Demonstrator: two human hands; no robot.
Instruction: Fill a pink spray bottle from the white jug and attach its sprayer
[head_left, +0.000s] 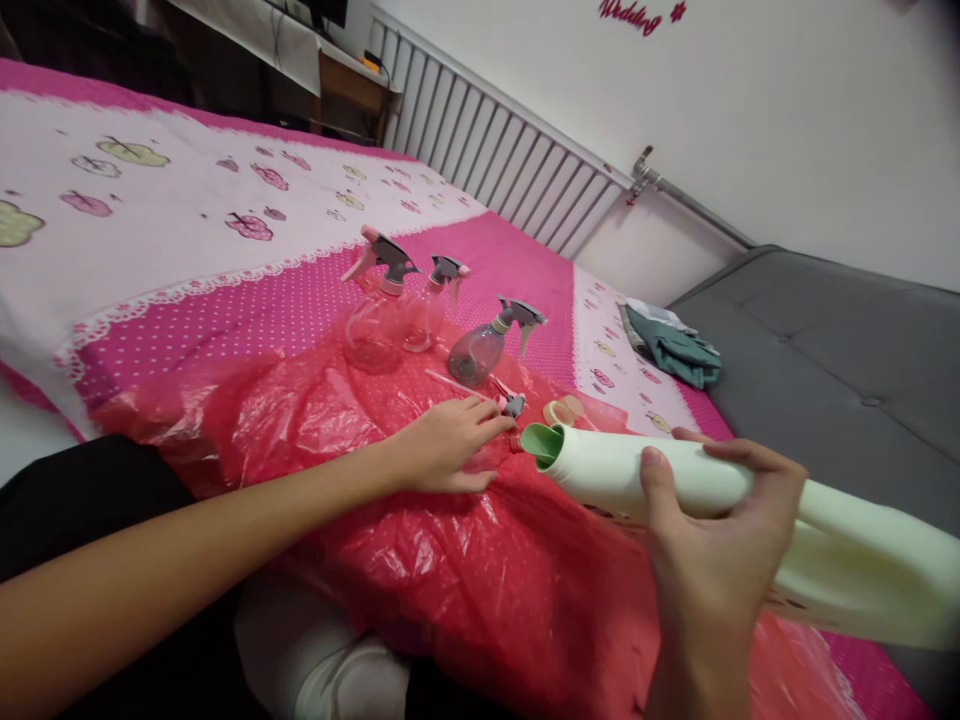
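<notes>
My right hand (720,530) is wrapped around a pale green watering can (615,465), its open spout pointing left. Just left of the spout, my left hand (454,445) curves around a clear spray bottle (516,441), its neck facing the spout mouth; most of the bottle is hard to make out against the red plastic. A loose grey and pink spray head (513,405) with a thin tube lies beyond my left fingers. Behind it stand two pinkish clear spray bottles (375,325) (424,318), and a greyish one (478,352) leans to the right.
Crumpled red plastic sheeting (450,560) covers part of the pink patterned bedspread (300,290). Small round beige pieces (562,410) lie behind the spout. Folded dark green cloth (679,348) sits near the grey padded headboard (825,370). A radiator (495,130) lines the wall.
</notes>
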